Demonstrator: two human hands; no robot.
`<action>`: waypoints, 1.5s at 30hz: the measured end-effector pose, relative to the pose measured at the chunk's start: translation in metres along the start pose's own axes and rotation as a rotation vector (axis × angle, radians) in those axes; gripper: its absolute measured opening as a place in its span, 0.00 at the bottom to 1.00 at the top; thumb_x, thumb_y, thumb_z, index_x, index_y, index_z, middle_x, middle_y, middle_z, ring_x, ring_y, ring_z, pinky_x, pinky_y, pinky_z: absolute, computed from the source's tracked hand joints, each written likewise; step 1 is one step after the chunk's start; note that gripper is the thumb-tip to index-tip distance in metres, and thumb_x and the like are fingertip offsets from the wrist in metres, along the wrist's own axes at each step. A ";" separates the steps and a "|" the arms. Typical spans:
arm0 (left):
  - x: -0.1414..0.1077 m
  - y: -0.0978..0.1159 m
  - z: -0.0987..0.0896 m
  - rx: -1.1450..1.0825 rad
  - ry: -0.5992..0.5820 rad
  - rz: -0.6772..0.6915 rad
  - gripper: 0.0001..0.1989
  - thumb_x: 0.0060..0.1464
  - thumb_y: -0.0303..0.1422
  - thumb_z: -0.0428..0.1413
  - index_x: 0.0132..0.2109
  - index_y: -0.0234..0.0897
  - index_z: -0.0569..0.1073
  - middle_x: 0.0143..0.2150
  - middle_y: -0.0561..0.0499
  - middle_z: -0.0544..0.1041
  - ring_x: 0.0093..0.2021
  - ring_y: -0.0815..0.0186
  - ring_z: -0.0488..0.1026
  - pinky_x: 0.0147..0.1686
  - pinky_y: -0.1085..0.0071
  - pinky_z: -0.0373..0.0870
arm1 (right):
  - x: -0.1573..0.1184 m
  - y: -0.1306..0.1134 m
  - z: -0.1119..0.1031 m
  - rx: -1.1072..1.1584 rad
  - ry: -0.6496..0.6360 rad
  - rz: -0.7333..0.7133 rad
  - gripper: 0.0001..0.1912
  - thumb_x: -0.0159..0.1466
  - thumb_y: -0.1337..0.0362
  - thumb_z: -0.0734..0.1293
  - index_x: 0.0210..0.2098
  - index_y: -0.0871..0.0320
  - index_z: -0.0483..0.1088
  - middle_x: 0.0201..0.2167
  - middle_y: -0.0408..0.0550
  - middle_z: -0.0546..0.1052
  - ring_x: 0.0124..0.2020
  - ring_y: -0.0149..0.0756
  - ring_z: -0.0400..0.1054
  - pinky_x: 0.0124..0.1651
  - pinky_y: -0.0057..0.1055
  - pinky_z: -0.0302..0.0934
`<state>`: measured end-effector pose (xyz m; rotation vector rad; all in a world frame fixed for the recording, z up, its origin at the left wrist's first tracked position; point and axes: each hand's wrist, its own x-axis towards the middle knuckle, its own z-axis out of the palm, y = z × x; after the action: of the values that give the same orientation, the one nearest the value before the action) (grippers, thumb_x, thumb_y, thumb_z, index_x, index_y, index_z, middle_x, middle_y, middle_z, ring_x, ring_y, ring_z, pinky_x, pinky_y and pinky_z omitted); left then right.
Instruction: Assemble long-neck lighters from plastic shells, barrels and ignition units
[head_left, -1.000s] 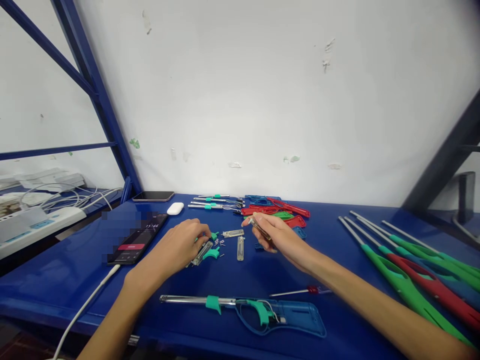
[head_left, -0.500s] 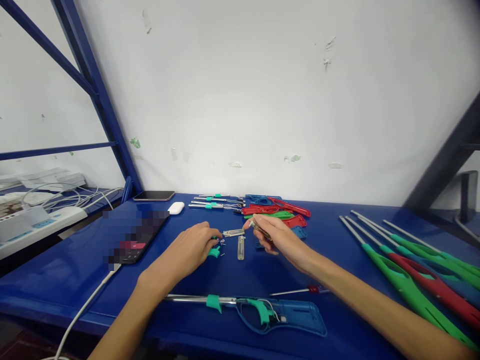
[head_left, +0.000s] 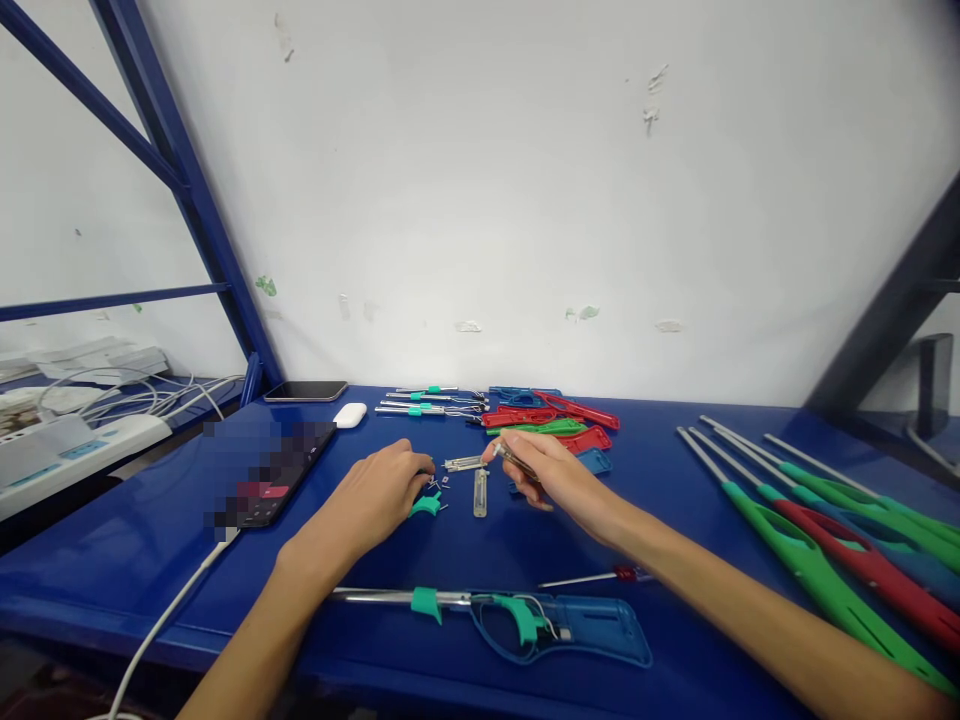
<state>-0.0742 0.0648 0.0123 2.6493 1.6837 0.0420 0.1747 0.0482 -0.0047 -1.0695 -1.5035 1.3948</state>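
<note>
My right hand (head_left: 536, 465) grips a small lighter fuel tank (head_left: 514, 460), tilted, its pale valve end pointing up and left. My left hand (head_left: 390, 480) rests low over a scatter of tiny parts (head_left: 442, 484), fingers curled together; whatever they pinch is hidden. A green trigger (head_left: 426, 505) lies just under those fingers. Between the hands, one clear fuel tank (head_left: 480, 493) lies lengthwise and more tanks (head_left: 463, 463) lie crosswise behind it. Closest to me is an opened long-necked lighter (head_left: 555, 625) in a blue half shell, with its green trigger, wire and metal tube showing.
A screwdriver (head_left: 585, 580) lies behind the opened lighter. Metal lighter tubes (head_left: 420, 410) and coloured shell halves (head_left: 555, 425) sit at the back. Several whole lighters (head_left: 817, 550) lie right. At left are a pixelated phone (head_left: 281, 480) on a cable, a white case (head_left: 350, 415) and another phone (head_left: 306, 391).
The view has shifted slightly. My left fingers have dipped a little and now cover the green piece that showed at their tips. My right hand still holds the fuel tank.
</note>
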 end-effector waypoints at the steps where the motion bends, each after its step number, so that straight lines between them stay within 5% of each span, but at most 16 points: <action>1: 0.000 0.000 0.000 0.002 -0.002 -0.001 0.16 0.70 0.40 0.60 0.58 0.37 0.75 0.56 0.45 0.78 0.51 0.58 0.79 0.51 0.55 0.79 | 0.000 0.000 0.000 -0.003 -0.001 0.000 0.17 0.76 0.50 0.66 0.48 0.60 0.73 0.34 0.41 0.75 0.25 0.26 0.67 0.27 0.25 0.65; 20: 0.002 0.001 0.000 -0.004 -0.026 -0.003 0.16 0.69 0.40 0.61 0.57 0.36 0.75 0.55 0.45 0.78 0.49 0.59 0.79 0.49 0.56 0.80 | 0.000 -0.002 0.002 -0.098 -0.003 -0.020 0.17 0.76 0.51 0.67 0.48 0.60 0.73 0.34 0.41 0.76 0.25 0.26 0.68 0.27 0.26 0.66; 28: 0.001 0.004 -0.005 -0.135 0.150 0.034 0.13 0.70 0.40 0.60 0.53 0.36 0.76 0.50 0.47 0.79 0.46 0.61 0.79 0.47 0.58 0.79 | -0.005 -0.010 0.005 -0.186 0.006 -0.082 0.29 0.76 0.39 0.58 0.45 0.59 0.75 0.24 0.35 0.60 0.19 0.25 0.49 0.21 0.27 0.46; 32: -0.005 0.017 -0.012 -0.269 0.267 0.079 0.07 0.73 0.34 0.54 0.46 0.37 0.76 0.43 0.52 0.78 0.41 0.64 0.76 0.43 0.64 0.74 | -0.007 -0.009 0.007 -0.314 0.032 -0.165 0.27 0.68 0.37 0.68 0.38 0.57 0.78 0.23 0.35 0.57 0.23 0.27 0.49 0.26 0.30 0.43; 37: -0.009 0.027 -0.012 -0.358 0.341 0.083 0.10 0.71 0.34 0.50 0.43 0.42 0.74 0.40 0.53 0.78 0.38 0.62 0.74 0.37 0.65 0.66 | -0.008 -0.010 0.009 -0.557 0.108 -0.199 0.20 0.73 0.47 0.67 0.40 0.58 0.77 0.24 0.37 0.67 0.25 0.28 0.60 0.29 0.28 0.55; 40: -0.008 0.025 -0.010 -0.364 0.347 0.067 0.10 0.70 0.36 0.49 0.42 0.42 0.74 0.39 0.52 0.77 0.37 0.61 0.73 0.37 0.64 0.63 | -0.005 -0.014 -0.003 -0.741 0.177 -0.163 0.15 0.75 0.52 0.68 0.45 0.59 0.76 0.37 0.44 0.78 0.34 0.33 0.73 0.39 0.34 0.71; 45: -0.007 0.021 -0.011 -0.357 0.315 0.066 0.12 0.70 0.38 0.48 0.41 0.43 0.74 0.39 0.52 0.77 0.35 0.61 0.71 0.35 0.64 0.61 | 0.003 -0.013 -0.037 -1.015 0.234 -0.076 0.14 0.74 0.56 0.70 0.55 0.57 0.75 0.54 0.51 0.79 0.48 0.40 0.77 0.51 0.43 0.75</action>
<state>-0.0582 0.0493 0.0238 2.5184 1.4808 0.7218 0.2076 0.0625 0.0109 -1.6558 -2.0738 0.3520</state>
